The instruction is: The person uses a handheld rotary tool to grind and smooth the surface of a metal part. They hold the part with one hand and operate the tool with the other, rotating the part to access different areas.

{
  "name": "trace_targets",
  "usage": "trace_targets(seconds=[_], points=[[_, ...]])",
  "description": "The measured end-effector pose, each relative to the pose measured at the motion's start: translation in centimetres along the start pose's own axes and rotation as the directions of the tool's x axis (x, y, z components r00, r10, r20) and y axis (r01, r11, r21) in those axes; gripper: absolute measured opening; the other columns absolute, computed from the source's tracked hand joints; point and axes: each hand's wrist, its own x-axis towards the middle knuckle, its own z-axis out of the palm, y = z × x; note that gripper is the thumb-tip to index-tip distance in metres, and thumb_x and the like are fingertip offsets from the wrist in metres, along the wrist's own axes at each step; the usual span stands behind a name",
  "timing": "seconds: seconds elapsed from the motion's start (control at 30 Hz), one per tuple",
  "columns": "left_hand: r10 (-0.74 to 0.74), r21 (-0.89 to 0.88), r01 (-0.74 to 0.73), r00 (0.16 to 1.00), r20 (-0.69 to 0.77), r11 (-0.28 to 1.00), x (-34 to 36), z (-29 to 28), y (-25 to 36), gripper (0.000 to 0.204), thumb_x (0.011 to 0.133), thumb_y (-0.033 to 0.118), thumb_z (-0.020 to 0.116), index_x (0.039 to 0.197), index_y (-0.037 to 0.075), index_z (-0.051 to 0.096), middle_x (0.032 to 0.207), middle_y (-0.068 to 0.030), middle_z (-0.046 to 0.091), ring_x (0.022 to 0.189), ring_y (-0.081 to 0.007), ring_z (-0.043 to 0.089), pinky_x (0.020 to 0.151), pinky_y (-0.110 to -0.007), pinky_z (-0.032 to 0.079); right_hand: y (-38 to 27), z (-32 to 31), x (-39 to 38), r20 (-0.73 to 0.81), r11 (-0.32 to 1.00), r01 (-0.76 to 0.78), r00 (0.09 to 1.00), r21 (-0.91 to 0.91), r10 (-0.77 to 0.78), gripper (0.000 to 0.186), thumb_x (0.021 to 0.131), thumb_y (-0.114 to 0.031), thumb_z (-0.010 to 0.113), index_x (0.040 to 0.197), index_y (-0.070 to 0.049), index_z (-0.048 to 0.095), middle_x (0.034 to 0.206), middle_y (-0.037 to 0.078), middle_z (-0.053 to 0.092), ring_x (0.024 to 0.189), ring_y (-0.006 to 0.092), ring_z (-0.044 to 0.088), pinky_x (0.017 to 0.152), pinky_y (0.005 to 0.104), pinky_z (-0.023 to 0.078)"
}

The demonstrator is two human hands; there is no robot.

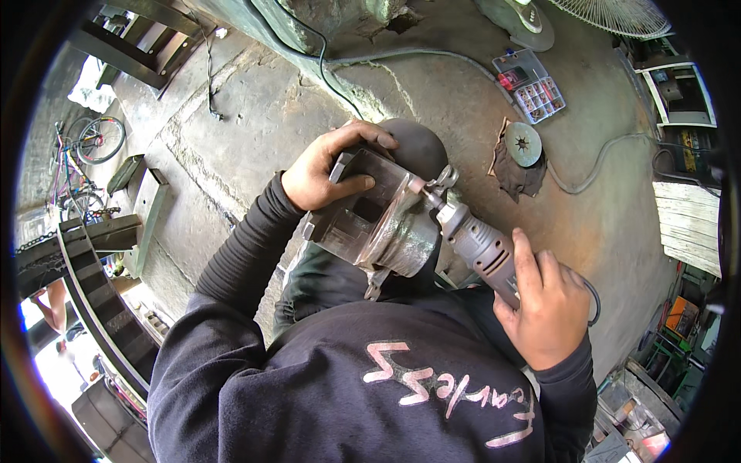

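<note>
My left hand [333,166] grips the upper left of a silvery metal casting [397,243], with a square body, rounded collar and small lugs, held over my lap. My right hand [544,305] is wrapped round a grey rotary grinder [478,247] with a cord at its rear. The grinder's small pinkish cylindrical bit [417,185] is at the casting's upper right edge, touching or very close beside a lug; I cannot tell which. A dark rounded shape [413,143] is behind the casting.
Ahead on the concrete floor are a compartment box [536,92], a disc [522,143] on dark cloth, hoses and a fan [610,15]. A bicycle [100,140] and steel frames [100,278] stand left, with part of a person [54,305] beyond. Shelving with tools [679,324] lines the right.
</note>
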Motion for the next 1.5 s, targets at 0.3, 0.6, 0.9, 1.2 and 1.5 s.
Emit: trace_targets(seconds=[0.3, 0.6, 0.9, 1.2, 1.5], points=[[-0.021, -0.030, 0.021, 1.000, 0.002, 0.999, -0.1, 0.1, -0.1, 0.045, 0.077, 0.003, 0.073, 0.120, 0.002, 0.059, 0.121, -0.0142, 0.061, 0.123, -0.0288, 0.055, 0.108, -0.041, 0.039, -0.5, 0.1, 0.1, 0.018, 0.999, -0.017, 1.000, -0.043, 0.018, 0.083, 0.064, -0.021, 0.084, 0.138, -0.006, 0.050, 0.093, 0.010, 0.058, 0.076, 0.0271, 0.063, 0.068, 0.0399, 0.049], [-0.012, -0.009, 0.012, 1.000, -0.009, 1.000, -0.1, 0.3, 0.0, 0.056, 0.073, -0.003, 0.071, 0.127, 0.005, 0.059, 0.120, -0.0101, 0.062, 0.116, -0.0235, 0.059, 0.103, -0.036, 0.044, -1.1, 0.0, 0.5, -0.009, 0.991, -0.044, 0.999, -0.127, 0.043, 0.079, 0.064, -0.021, 0.083, 0.135, -0.006, 0.054, 0.090, 0.008, 0.058, 0.074, 0.0247, 0.063, 0.066, 0.0389, 0.047], [-0.001, 0.008, 0.001, 1.000, -0.029, 1.000, -0.2, 0.3, 0.4, 0.056, 0.074, -0.003, 0.070, 0.128, 0.005, 0.059, 0.117, -0.0094, 0.063, 0.113, -0.0227, 0.060, 0.102, -0.036, 0.044, -1.3, -0.6, 0.5, 0.006, 0.988, -0.040, 0.999, -0.150, 0.041, 0.073, 0.066, -0.021, 0.081, 0.133, -0.006, 0.055, 0.088, 0.007, 0.057, 0.072, 0.0228, 0.062, 0.065, 0.0373, 0.047], [-0.052, 0.010, 0.052, 0.999, -0.001, 0.999, -0.4, 0.0, 0.4, 0.053, 0.076, 0.001, 0.074, 0.127, 0.002, 0.057, 0.129, -0.0149, 0.059, 0.125, -0.0284, 0.054, 0.108, -0.039, 0.039, -1.2, -0.6, 0.1, 0.016, 0.999, -0.031, 0.999, -0.042, 0.031, 0.087, 0.059, -0.014, 0.084, 0.139, -0.005, 0.050, 0.091, 0.013, 0.058, 0.076, 0.0318, 0.063, 0.069, 0.0416, 0.049], [-0.031, 0.019, 0.030, 0.999, 0.032, 0.999, -0.2, 0.0, 0.2, 0.055, 0.077, 0.001, 0.073, 0.129, 0.002, 0.056, 0.129, -0.0139, 0.058, 0.120, -0.0271, 0.056, 0.106, -0.039, 0.041, -0.8, -1.1, -0.2, 0.019, 1.000, 0.008, 1.000, 0.009, -0.008, 0.089, 0.057, -0.014, 0.085, 0.139, -0.006, 0.051, 0.089, 0.013, 0.058, 0.075, 0.0323, 0.062, 0.068, 0.0415, 0.049]])
